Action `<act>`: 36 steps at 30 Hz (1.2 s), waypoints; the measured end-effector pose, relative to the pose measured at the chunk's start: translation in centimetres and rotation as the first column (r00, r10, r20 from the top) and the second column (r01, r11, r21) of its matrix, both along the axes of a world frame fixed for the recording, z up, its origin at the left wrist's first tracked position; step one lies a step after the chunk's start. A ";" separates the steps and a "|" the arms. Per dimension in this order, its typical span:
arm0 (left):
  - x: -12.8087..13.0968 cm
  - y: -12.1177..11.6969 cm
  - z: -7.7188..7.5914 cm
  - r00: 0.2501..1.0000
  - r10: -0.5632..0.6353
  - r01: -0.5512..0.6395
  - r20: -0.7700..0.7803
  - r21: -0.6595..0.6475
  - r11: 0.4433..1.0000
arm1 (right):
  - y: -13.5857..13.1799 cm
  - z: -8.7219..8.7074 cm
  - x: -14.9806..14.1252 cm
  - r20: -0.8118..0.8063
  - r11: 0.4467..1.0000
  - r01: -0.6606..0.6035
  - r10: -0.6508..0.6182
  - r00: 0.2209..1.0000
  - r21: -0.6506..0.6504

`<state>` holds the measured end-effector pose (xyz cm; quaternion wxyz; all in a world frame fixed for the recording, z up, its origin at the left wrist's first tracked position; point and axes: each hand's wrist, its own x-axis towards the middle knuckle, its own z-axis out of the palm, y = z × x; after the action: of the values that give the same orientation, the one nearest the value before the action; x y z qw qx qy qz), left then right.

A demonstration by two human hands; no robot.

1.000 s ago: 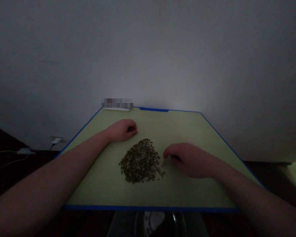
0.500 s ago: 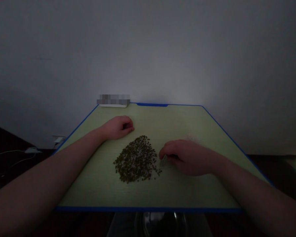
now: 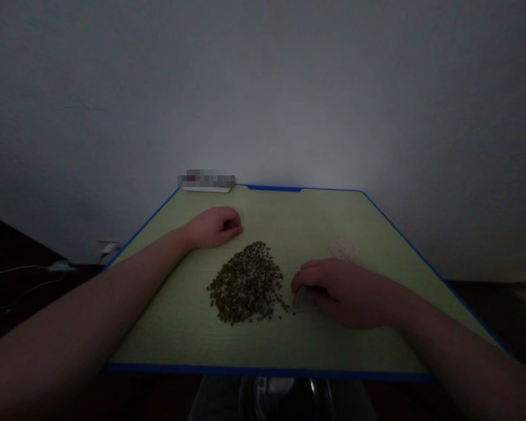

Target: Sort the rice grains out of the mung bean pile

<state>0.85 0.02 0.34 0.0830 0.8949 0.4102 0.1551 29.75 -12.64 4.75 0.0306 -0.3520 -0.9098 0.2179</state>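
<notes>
A loose heap of small dark-green beans or seeds (image 3: 248,285) is spread on the pale green tabletop (image 3: 280,345). My left hand (image 3: 217,226) rests beyond the heap's left side, fingers curled in towards the thumb, with nothing visible in them. On the heap's right, my right hand (image 3: 328,290) is closed around a clear, see-through object (image 3: 298,300), whose kind I cannot make out. Its edge stands near a few stray beans. Behind my right hand lies a patch of pale, tiny grains (image 3: 342,248), partly covered by the hand.
A white-based item (image 3: 207,188), blurred above, stands at the table's far left corner. Blue edging (image 3: 272,369) runs round the tabletop, with the wall (image 3: 280,117) right behind. Below the front edge is a shiny metal bowl (image 3: 289,397). White cables (image 3: 61,266) lie at left.
My right hand has shifted slightly nearer to me and right with the clear object, and more pale grains show behind it. The view has moved a little; my left hand stays in place.
</notes>
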 end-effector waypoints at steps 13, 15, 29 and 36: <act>0.0 0.0 0.0 1.000 -0.002 0.002 0.006 0.016 1.000 | 0.1 -0.8 -0.3 -0.024 0.993 0.108 -0.107 0.994 0.045; 0.0 0.0 0.0 1.000 -0.003 0.003 0.010 0.019 1.000 | 0.0 -0.9 -0.6 -0.038 0.993 0.108 -0.106 0.994 0.055; 0.0 0.0 0.0 1.000 -0.002 0.002 -0.002 0.017 1.000 | -0.1 -1.0 -0.8 -0.007 0.952 0.272 -0.274 0.962 0.142; 0.0 0.1 -0.1 1.000 0.005 -0.005 -0.002 0.012 1.000 | -0.2 -1.2 -1.2 -0.044 0.963 0.235 -0.232 0.972 0.133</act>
<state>0.85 0.16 0.25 0.0765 0.8945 0.4118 0.1567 28.59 -12.80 3.52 0.0929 -0.4507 -0.8743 0.1544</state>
